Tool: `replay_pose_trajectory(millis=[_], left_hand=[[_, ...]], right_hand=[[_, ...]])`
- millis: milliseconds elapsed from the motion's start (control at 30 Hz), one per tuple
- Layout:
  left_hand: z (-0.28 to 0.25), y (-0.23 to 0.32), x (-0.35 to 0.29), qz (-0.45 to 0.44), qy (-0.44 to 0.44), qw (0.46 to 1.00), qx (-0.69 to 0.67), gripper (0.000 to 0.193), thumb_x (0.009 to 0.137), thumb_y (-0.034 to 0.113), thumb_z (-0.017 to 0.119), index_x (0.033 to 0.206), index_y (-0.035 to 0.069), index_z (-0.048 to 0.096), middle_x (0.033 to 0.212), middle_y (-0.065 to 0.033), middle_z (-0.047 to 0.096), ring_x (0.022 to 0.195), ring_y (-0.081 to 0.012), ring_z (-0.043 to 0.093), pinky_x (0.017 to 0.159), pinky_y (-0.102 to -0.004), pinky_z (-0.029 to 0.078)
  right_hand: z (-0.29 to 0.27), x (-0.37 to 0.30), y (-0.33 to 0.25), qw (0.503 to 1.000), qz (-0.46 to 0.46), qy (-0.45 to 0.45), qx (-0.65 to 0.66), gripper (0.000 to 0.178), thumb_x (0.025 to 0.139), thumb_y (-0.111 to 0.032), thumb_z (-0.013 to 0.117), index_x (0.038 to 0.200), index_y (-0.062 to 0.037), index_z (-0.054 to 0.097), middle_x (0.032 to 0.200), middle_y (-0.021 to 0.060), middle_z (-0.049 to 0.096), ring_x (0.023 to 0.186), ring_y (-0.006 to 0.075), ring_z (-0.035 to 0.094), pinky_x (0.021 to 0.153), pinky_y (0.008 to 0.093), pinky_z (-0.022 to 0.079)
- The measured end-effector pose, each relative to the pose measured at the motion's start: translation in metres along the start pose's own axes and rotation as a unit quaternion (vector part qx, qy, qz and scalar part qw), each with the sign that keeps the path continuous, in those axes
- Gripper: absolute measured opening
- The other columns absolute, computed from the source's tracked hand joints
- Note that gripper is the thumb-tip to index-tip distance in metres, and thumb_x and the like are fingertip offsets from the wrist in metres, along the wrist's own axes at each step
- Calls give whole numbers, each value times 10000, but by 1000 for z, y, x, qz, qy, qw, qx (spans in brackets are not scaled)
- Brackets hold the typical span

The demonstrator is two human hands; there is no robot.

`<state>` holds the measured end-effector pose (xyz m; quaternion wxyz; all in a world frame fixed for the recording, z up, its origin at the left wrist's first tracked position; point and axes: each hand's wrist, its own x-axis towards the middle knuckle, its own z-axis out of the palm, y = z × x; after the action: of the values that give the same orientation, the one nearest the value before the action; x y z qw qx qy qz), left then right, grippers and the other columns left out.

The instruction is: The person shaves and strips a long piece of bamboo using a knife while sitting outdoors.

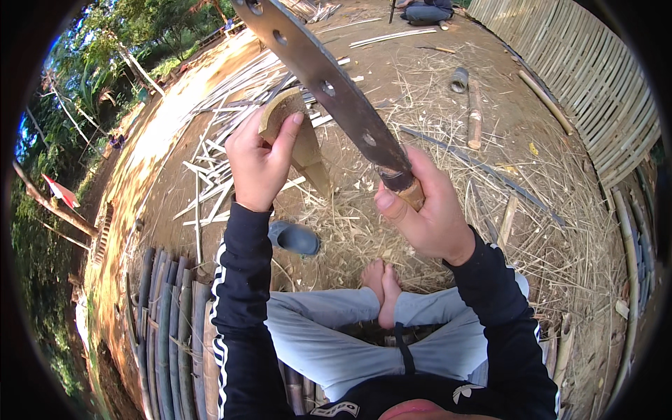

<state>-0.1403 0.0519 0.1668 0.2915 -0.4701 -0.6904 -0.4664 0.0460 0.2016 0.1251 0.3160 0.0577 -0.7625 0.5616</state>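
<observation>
Knife (348,113): handle (414,196) enclosed by my right hand (435,218); my left hand (253,162) clamps bamboo (306,145) near its wide end.

Large knife (339,108): a broad, dark metal blade, pierced by holes, slants leftward and away from a brown, dark-collared handle gripped in the right hand (437,217). Split bamboo piece (302,145): curved, pale-edged, its broad end in the left hand (260,164), tapering downward.
</observation>
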Motion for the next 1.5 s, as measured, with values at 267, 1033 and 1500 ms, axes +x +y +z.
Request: replay_pose_trajectory(millis=[267, 1033, 1500], left_hand=[[4, 6, -6, 26, 21, 998, 52, 198, 821, 133, 717, 938, -14, 651, 737, -126, 625, 607, -234, 604, 564, -300, 463], [-9, 46, -13, 74, -18, 959, 273, 176, 877, 157, 649, 814, 35, 539, 569, -113, 556, 477, -296, 567, 438, -389, 422], [-3, 43, -23, 73, -8, 965, 253, 152, 870, 160, 648, 837, 37, 565, 555, -110, 553, 473, -295, 563, 441, -386, 426]], right_hand=[[7, 6, -1, 998, -37, 9, -53, 477, 864, -316, 668, 1165, 20, 511, 844, 154, 633, 753, 264, 663, 675, 334, 503], [2, -17, -50, 998, -40, 47, 9, 568, 838, -363, 716, 1216, 2, 499, 854, 133, 630, 744, 256, 652, 694, 316, 509], [8, -7, -27, 971, 148, -31, 187, 519, 904, -422, 626, 1157, 10, 490, 776, 10, 554, 597, 44, 536, 532, 218, 446]])
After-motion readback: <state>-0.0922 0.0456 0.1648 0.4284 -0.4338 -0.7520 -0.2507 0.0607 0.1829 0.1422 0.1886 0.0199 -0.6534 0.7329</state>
